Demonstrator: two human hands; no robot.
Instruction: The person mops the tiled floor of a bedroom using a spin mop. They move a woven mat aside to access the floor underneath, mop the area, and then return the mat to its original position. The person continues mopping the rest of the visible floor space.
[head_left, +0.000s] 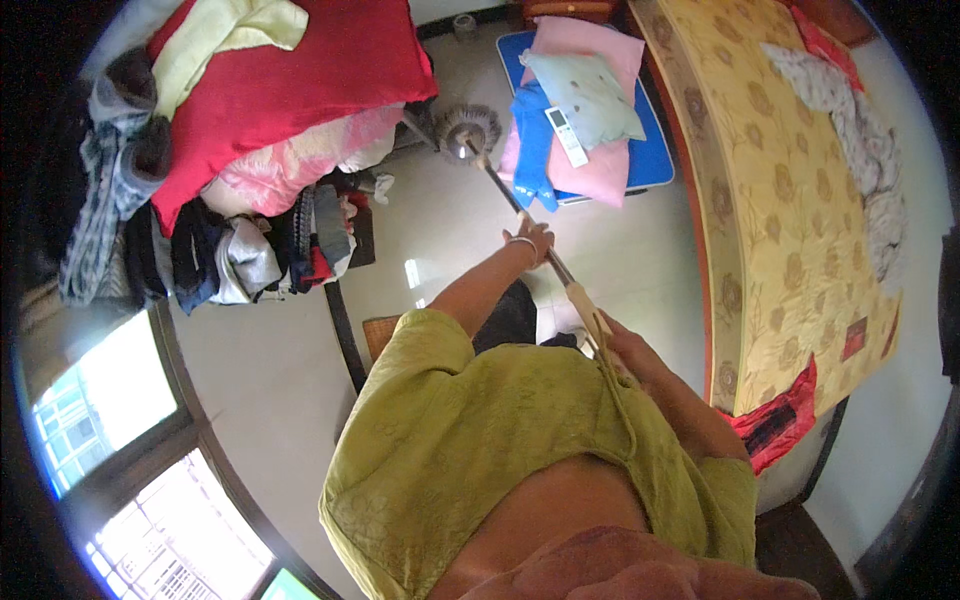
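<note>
A spin mop with a round grey string head (480, 124) slants across the middle of the view. Its head rests on the pale tiled floor (442, 225), beside a dark leg under the red-covered heap. My left hand (531, 238), with a bangle at the wrist, is closed around the lower part of the metal mop pole (504, 187). Closer to my body, my right hand (626, 346) wraps the upper pole near its cream grip sleeve (585, 306); its fingers are partly hidden. A cord from my green top hangs over the pole there.
Right of the mop head, a low blue folding table (656, 161) holds pink pillows, a pale cushion (592, 97), a white remote control (567, 136) and blue cloth. A yellow floral mattress (780, 225) lines the right. Clothes and a red cover (300, 75) are heaped left.
</note>
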